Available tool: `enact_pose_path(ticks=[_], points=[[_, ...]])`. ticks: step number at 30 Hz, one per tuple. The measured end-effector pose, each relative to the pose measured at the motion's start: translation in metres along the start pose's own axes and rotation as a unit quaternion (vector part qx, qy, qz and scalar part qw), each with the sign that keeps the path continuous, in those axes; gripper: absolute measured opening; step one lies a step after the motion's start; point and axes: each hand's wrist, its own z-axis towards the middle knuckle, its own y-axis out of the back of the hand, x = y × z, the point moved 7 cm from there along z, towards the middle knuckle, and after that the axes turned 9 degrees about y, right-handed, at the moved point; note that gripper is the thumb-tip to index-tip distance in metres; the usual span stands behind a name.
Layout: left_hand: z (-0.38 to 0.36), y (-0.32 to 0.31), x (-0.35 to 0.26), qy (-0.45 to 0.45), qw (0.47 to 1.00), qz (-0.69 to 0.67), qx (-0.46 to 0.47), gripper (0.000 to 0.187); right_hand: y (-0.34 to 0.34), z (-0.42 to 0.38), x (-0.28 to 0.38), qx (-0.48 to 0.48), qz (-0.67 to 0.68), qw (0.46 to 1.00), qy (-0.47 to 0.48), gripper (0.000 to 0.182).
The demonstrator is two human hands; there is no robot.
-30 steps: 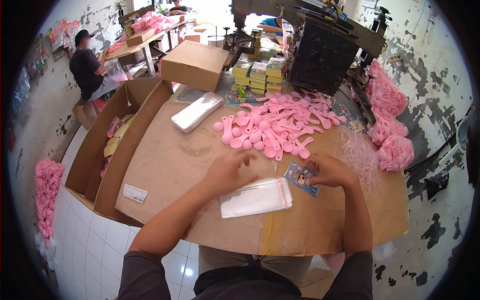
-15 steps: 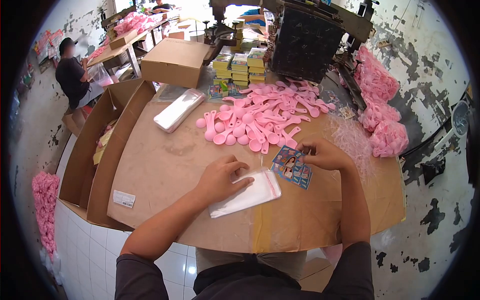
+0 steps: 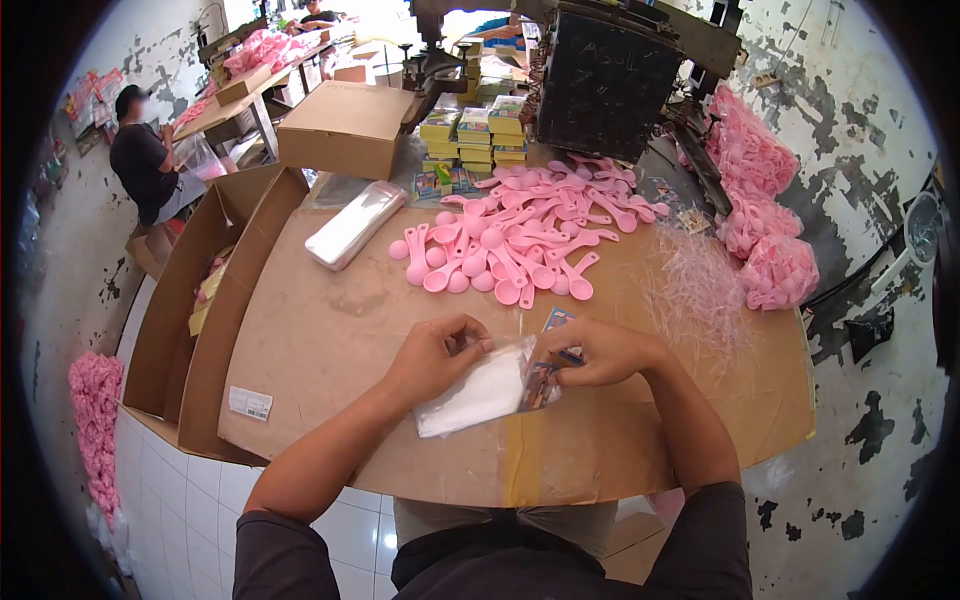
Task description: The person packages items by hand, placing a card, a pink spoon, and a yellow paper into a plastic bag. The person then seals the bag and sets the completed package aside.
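Note:
A stack of clear plastic bags (image 3: 465, 398) lies on the cardboard-covered table in front of me. My left hand (image 3: 440, 358) rests over its upper left part, thumb and forefinger pinched together at the edge of the top bag. From the right, my right hand (image 3: 600, 352) grips a small printed card (image 3: 540, 385) at the bags' right end, where card and film overlap. Another blue printed card (image 3: 558, 318) shows just behind those fingers, partly hidden by the hand. A heap of pink plastic measuring spoons (image 3: 510, 240) spreads beyond both hands.
A second bag stack (image 3: 355, 225) lies at the back left, near a closed cardboard box (image 3: 345, 125). Card stacks (image 3: 475, 135) stand beside a black machine (image 3: 605, 85). An open carton (image 3: 225, 310) flanks the table; bagged pink spoons (image 3: 775, 270) sit right. A person (image 3: 145, 160) sits far left.
My right hand has moved left with a printed card, from beside the bags to their right end. My left hand's fingers have closed from spread to a pinch.

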Motion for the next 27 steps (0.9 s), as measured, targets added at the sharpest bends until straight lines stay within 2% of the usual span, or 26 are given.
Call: enact_pose_path(ticks=[1, 4, 5, 7, 8, 11, 14, 20, 23, 27], points=[[0.000, 0.003, -0.001, -0.003, 1.000, -0.021, -0.003, 0.021, -0.001, -0.001, -0.002, 0.000, -0.009, 1.000, -0.019, 0.018], [0.010, 0.008, 0.009, -0.011, 0.956, -0.292, 0.031, 0.027, 0.007, -0.004, -0.006, -0.032, -0.017, 0.999, -0.040, 0.021], [0.010, 0.011, 0.011, -0.013, 0.951, -0.306, 0.034, 0.029, 0.010, -0.005, -0.007, -0.048, -0.016, 0.998, -0.041, 0.022], [0.005, 0.023, -0.003, -0.018, 0.941, -0.334, 0.040, 0.035, 0.023, -0.007, -0.017, -0.142, 0.051, 0.987, -0.061, 0.028], [0.005, 0.023, -0.005, -0.004, 0.940, -0.337, 0.049, 0.037, 0.028, -0.009, -0.023, -0.190, 0.085, 0.975, -0.072, 0.031], [0.004, 0.023, -0.007, 0.029, 0.938, -0.340, 0.066, 0.041, 0.039, -0.010, -0.026, -0.297, 0.092, 0.950, -0.026, 0.037], [0.004, 0.018, -0.008, 0.045, 0.940, -0.334, 0.061, 0.042, 0.042, -0.011, -0.014, -0.335, 0.063, 0.940, -0.011, 0.040], [0.001, 0.010, -0.005, 0.037, 0.951, -0.300, 0.068, 0.046, 0.044, -0.010, 0.013, -0.355, -0.038, 0.934, 0.014, 0.045], [-0.001, 0.007, -0.008, 0.035, 0.953, -0.293, 0.075, 0.047, 0.043, -0.005, 0.034, -0.305, -0.147, 0.940, 0.046, 0.043], [-0.004, 0.001, -0.011, 0.015, 0.956, -0.283, 0.076, 0.045, 0.039, -0.002, 0.039, -0.310, -0.157, 0.936, 0.061, 0.044]])
